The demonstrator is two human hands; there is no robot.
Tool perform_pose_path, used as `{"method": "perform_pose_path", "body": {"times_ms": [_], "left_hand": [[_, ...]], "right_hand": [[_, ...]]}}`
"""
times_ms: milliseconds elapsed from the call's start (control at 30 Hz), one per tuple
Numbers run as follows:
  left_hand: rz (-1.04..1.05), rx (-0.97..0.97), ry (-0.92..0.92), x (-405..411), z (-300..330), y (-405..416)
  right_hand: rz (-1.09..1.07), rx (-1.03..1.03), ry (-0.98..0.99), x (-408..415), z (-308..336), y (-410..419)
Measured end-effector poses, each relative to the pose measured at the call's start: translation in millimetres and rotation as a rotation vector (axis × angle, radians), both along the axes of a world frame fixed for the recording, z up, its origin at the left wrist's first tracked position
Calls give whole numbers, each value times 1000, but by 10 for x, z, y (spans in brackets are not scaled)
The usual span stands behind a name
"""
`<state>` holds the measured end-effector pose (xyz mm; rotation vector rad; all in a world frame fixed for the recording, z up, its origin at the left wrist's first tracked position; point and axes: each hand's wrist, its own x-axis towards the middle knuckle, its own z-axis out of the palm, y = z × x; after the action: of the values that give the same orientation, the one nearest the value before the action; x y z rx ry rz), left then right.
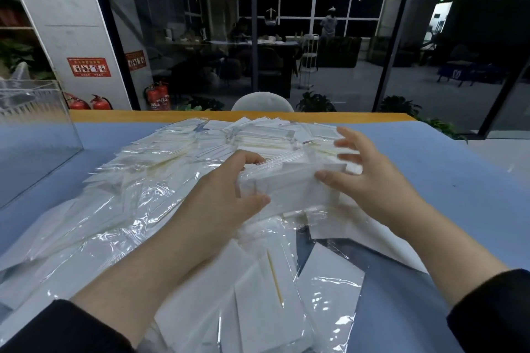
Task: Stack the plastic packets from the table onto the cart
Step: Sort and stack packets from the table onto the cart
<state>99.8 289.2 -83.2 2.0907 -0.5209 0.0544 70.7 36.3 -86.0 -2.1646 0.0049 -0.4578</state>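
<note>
A thick bundle of clear plastic packets [292,183] with white inserts is held above the table's middle. My left hand [229,192] grips its left end, thumb in front and fingers curled over the top. My right hand [364,172] touches the bundle's right end with its thumb, its fingers spread and straight beyond it. Many more packets [177,146] lie spread in loose piles over the blue table [447,180], from the far edge down to the near edge. One packet near me shows a thin yellow stick [274,278] inside. No cart is in view.
A clear acrylic box [34,129] stands at the table's left side. A grey chair back [262,102] rises behind the far wooden table edge. Beyond it is a dark glass wall, with red fire extinguishers [100,102] on the floor at the left.
</note>
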Motion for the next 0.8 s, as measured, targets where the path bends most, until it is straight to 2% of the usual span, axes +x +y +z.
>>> {"method": "perform_pose_path", "body": {"times_ms": [133, 233, 400, 500, 567, 700, 800], "left_hand": [[-42, -19, 22, -24, 6, -21], [-97, -34, 50, -37, -9, -49], [-143, -65, 37, -56, -1, -56], [-132, -2, -4, -60, -31, -78], [-94, -39, -49, -61, -15, -76], [109, -318, -110, 16, 137, 75], [236, -380, -177, 107, 210, 216]], "right_hand": [[199, 90, 26, 3, -51, 100], [315, 33, 37, -11, -69, 228], [298, -28, 41, -1, -71, 205], [288, -73, 26, -21, -78, 195], [274, -68, -10, -33, -36, 204], [93, -73, -72, 18, 9, 93], [165, -288, 164, -34, -14, 46]]}}
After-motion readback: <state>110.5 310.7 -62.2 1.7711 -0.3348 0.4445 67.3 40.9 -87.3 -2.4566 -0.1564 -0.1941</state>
